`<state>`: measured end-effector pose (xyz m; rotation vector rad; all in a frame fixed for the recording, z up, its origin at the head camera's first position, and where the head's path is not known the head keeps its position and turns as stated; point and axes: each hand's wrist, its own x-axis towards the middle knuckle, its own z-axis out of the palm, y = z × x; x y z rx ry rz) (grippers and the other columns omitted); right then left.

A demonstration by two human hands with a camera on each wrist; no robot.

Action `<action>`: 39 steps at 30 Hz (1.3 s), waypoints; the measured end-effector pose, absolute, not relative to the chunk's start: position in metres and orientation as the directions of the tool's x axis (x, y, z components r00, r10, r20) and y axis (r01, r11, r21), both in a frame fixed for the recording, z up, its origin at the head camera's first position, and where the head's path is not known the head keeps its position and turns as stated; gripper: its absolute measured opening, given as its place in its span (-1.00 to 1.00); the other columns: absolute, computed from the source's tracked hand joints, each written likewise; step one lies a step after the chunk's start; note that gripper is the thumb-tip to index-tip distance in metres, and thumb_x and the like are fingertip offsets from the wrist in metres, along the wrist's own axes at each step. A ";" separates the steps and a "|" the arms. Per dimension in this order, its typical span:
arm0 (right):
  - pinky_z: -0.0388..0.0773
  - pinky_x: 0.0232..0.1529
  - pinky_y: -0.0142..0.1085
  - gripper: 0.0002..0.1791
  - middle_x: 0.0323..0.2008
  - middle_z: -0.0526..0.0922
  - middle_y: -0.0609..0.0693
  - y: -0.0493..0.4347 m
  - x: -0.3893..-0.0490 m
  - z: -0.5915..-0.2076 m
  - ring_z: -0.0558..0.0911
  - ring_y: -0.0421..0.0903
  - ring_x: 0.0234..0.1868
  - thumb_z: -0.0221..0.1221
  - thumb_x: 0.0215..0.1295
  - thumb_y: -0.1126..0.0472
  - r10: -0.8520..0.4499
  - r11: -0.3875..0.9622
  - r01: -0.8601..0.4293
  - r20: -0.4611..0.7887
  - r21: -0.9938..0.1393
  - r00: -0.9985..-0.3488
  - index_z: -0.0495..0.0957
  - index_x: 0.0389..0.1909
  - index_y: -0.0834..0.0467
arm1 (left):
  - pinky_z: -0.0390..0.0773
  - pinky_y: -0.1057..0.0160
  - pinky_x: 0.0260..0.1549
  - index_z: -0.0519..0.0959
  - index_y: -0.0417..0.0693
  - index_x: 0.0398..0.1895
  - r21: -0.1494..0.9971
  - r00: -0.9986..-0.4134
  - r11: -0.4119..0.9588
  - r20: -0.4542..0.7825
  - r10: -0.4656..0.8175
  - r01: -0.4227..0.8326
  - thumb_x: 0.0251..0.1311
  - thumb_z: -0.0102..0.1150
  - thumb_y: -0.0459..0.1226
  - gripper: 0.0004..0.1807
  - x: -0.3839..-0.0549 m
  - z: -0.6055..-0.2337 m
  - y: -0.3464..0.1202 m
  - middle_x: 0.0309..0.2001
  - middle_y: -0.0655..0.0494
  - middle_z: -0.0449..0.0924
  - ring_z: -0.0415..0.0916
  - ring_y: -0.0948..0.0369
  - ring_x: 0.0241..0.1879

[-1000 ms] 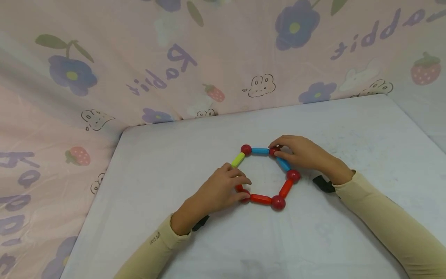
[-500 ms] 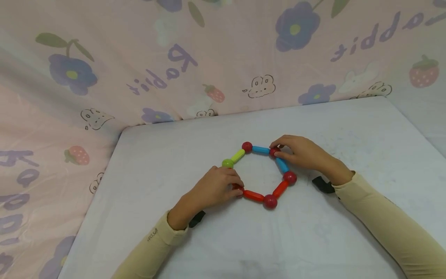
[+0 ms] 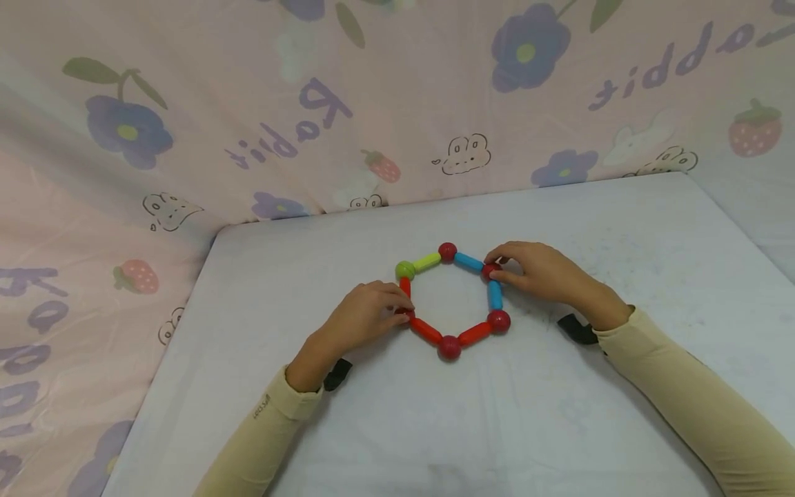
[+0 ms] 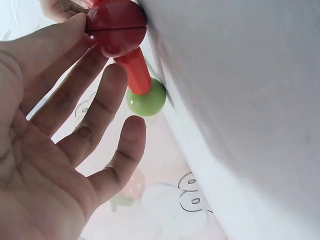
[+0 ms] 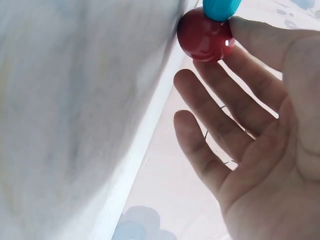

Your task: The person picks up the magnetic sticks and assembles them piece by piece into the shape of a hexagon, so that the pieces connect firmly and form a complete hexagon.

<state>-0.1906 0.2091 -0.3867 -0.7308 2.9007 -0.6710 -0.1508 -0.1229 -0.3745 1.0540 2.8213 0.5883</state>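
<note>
A six-sided ring of coloured rods and balls lies on the white table. At its left corner my left hand (image 3: 360, 312) pinches a red ball (image 4: 117, 32), mostly covered in the head view. A red rod (image 4: 136, 72) joins that ball to a green ball (image 3: 405, 270). My right hand (image 3: 539, 270) pinches another red ball (image 5: 202, 37) at the upper right corner, between thumb and fingertips. Two blue rods, the lower one (image 3: 495, 295) near my thumb, meet there. A yellow-green rod (image 3: 427, 261) links the green ball and the far red ball (image 3: 448, 252).
The white tabletop (image 3: 298, 269) spreads around the ring on all sides. Behind and left hangs a pink patterned cloth (image 3: 397, 103) reaching the table's edge. A black strap piece (image 3: 577, 329) hangs under the right wrist, another (image 3: 338, 375) under the left.
My left hand has moved left and away from me with its red ball, turning the ring clockwise into an even hexagon. The green ball has come into sight. My right hand stays almost still.
</note>
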 end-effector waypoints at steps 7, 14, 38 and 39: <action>0.61 0.05 0.03 -0.66 -0.05 0.73 -0.02 0.209 -0.189 -0.385 0.65 0.00 0.01 0.31 0.30 0.11 -0.470 0.788 -0.433 0.028 -0.437 -0.882 0.62 0.07 0.06 | 0.61 0.18 -0.01 0.76 0.07 -0.10 0.349 -0.791 0.724 0.094 0.604 0.595 0.17 0.40 -0.23 -0.78 -0.156 -0.376 -0.128 -0.09 0.20 0.73 0.61 0.20 -0.06; 0.62 0.05 0.03 -0.66 -0.07 0.73 -0.03 0.208 -0.186 -0.384 0.65 -0.02 0.00 0.32 0.28 0.10 -0.472 0.795 -0.427 0.003 -0.431 -0.882 0.63 0.07 0.04 | 0.63 0.16 -0.03 0.74 0.11 -0.04 0.316 -0.835 0.776 0.124 0.537 0.546 0.18 0.39 -0.24 -0.73 -0.159 -0.377 -0.132 -0.06 0.18 0.72 0.62 0.17 -0.06; 0.65 0.03 -0.06 -0.61 -0.05 0.69 -0.10 0.210 -0.181 -0.377 0.62 -0.12 -0.08 0.36 0.24 0.13 -0.562 0.764 -0.519 0.000 -0.383 -0.827 0.63 0.10 -0.06 | 0.62 0.11 -0.09 0.67 0.11 0.06 0.263 -0.861 0.823 0.069 0.504 0.503 0.18 0.39 -0.24 -0.65 -0.159 -0.378 -0.132 -0.03 0.15 0.71 0.62 0.19 -0.12; 0.65 0.03 -0.06 -0.61 -0.05 0.69 -0.10 0.210 -0.181 -0.377 0.62 -0.12 -0.08 0.36 0.23 0.13 -0.562 0.764 -0.520 0.000 -0.381 -0.827 0.63 0.10 -0.06 | 0.62 0.12 -0.10 0.67 0.10 0.05 0.265 -0.859 0.820 0.073 0.507 0.507 0.18 0.39 -0.25 -0.65 -0.160 -0.378 -0.133 -0.04 0.15 0.71 0.62 0.19 -0.13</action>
